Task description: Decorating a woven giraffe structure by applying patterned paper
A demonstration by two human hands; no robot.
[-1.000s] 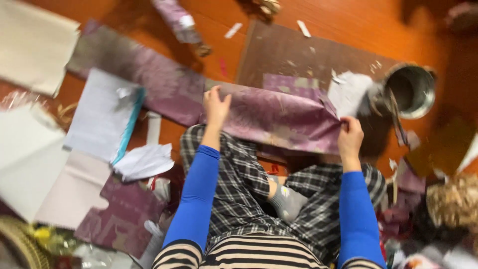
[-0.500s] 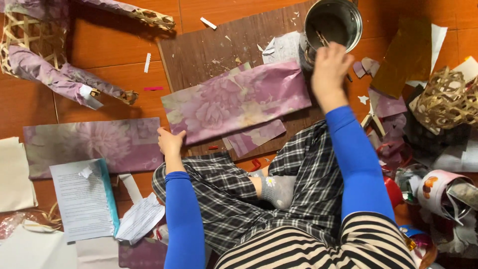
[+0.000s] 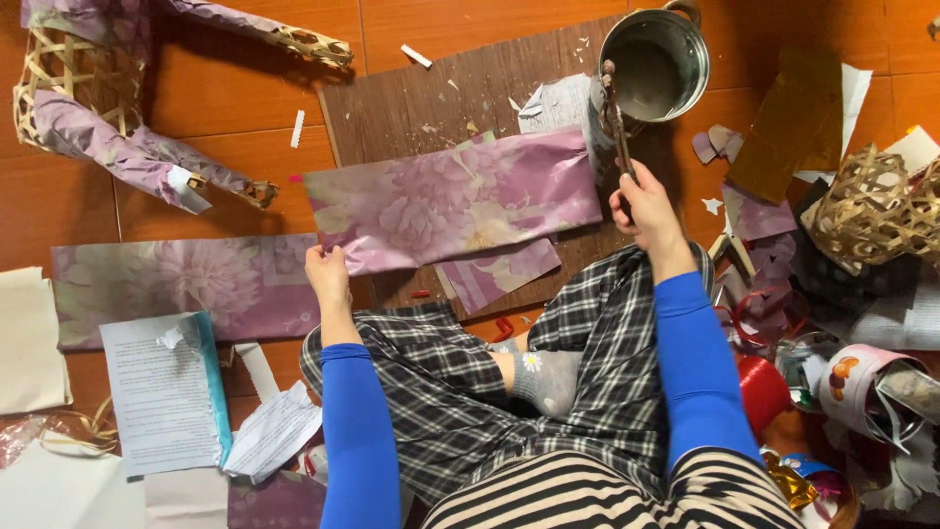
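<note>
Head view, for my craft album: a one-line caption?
Left hand holds floral paper; right hand lifts brush from pot.

A seated person's two arms in blue sleeves reach forward over crossed legs. The left hand (image 3: 328, 277) lies low with its fingers curled and pinched closed. The right hand (image 3: 641, 211) is raised farther forward, its fingers wrapped tight in a fist-like grip.

A reddish wooden floor (image 3: 235, 118) carries a dark brown board (image 3: 411, 108). Purple floral paper (image 3: 450, 201) lies on it, beside the left hand (image 3: 328, 279).
</note>
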